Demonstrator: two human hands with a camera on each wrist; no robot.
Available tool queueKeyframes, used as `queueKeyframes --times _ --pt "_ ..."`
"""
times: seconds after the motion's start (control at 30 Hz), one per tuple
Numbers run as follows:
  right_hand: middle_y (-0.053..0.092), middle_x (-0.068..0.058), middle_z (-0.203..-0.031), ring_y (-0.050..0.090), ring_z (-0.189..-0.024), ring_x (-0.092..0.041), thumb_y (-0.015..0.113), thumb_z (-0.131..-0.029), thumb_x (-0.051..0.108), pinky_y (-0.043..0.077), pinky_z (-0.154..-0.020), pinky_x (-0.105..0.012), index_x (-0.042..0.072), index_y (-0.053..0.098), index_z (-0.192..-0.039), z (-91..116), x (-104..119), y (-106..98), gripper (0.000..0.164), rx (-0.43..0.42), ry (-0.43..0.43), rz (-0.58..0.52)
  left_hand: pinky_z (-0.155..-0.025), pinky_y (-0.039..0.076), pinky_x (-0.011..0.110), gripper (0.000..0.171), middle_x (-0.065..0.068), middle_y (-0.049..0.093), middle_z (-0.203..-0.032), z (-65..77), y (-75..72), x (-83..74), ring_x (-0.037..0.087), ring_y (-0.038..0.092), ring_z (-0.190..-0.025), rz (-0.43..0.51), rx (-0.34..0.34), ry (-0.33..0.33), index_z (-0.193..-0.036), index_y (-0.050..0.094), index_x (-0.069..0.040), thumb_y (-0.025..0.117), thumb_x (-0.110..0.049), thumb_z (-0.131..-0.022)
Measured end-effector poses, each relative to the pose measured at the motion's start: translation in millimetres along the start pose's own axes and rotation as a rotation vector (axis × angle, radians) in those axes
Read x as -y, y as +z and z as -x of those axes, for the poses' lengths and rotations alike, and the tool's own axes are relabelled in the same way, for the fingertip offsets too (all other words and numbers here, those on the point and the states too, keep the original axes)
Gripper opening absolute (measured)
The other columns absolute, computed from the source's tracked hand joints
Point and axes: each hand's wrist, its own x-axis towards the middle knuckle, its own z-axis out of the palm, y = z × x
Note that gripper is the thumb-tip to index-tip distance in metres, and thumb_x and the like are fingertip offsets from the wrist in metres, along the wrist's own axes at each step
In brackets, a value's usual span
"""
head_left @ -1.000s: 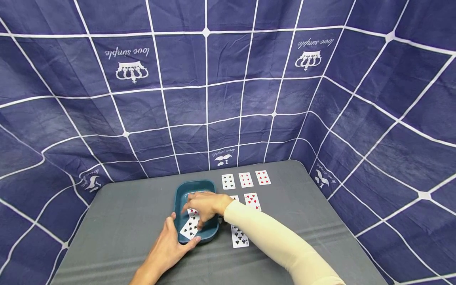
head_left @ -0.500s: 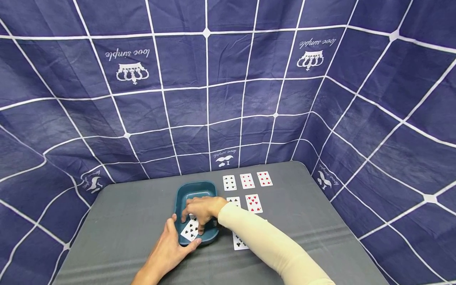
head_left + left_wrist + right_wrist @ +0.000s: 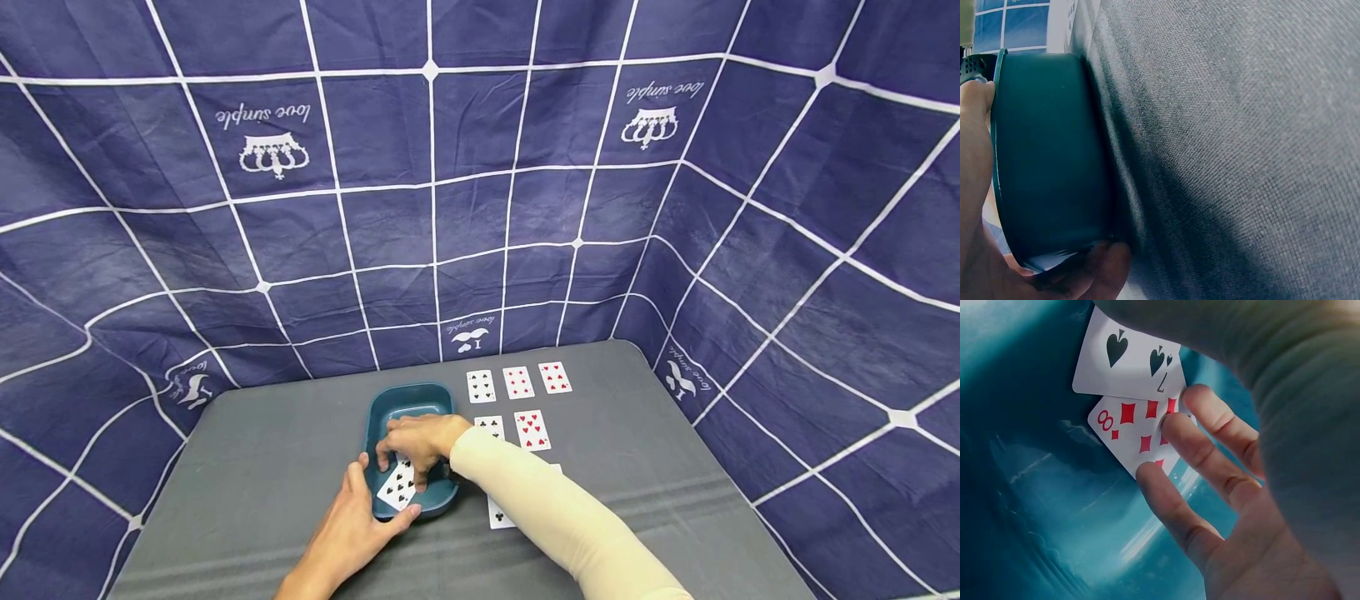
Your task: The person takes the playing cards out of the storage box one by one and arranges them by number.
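Observation:
A teal tray [image 3: 408,390] stands on the table. My left hand [image 3: 351,517] grips its near left corner, thumb at the near rim and fingers against the outer wall [image 3: 1054,156]. Inside the tray reaches my right hand [image 3: 423,442], palm down and fingers spread. Its fingertips [image 3: 1150,475] rest on the eight of diamonds [image 3: 1127,412], which lies partly beneath the seven of spades [image 3: 1129,356]. In the head view the seven of spades [image 3: 397,485] shows between thumb and fingers, while the hand covers the eight. The right thumb is hidden in the right wrist view.
Right of the tray, playing cards lie face up in rows. A black six [image 3: 481,387], a red diamond card [image 3: 518,382] and a heart card [image 3: 555,377] form the back row. Nearer are a black card [image 3: 490,427], the seven of hearts [image 3: 532,430] and cards partly under the sleeve [image 3: 555,508].
My right hand has shifted slightly toward the tray's near end, covering the red card seen earlier in the head view. The left hand keeps its grip on the tray.

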Motion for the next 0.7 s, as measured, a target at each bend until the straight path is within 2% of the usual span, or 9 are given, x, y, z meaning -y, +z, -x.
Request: queueKeyframes --times 0.37,0.7 --pt "0.067 0.015 -0.128 0.063 -0.112 0.000 0.113 -0.073 0.042 0.053 -0.091 -0.021 0.043 0.081 -0.120 2.2 -0.2 -0.8 0.058 -0.031 -0.019 0.009 -0.113 0.059 0.065 0.124 0.038 0.044 -0.177 -0.7 0.4 0.8 0.054 0.066 -0.147 -0.008 -0.017 0.012 -0.163 0.036 0.010 0.093 -0.072 -0.090" --pt "0.070 0.017 -0.122 0.064 -0.110 0.002 0.112 -0.078 0.040 0.054 -0.093 -0.018 0.038 0.081 -0.123 2.8 -2.3 -0.6 0.055 -0.050 -0.018 0.012 -0.115 0.058 0.065 0.123 0.037 0.045 -0.176 -1.1 1.6 1.4 0.052 0.065 -0.148 -0.014 -0.014 0.009 -0.162 0.037 0.010 0.093 -0.072 -0.090"
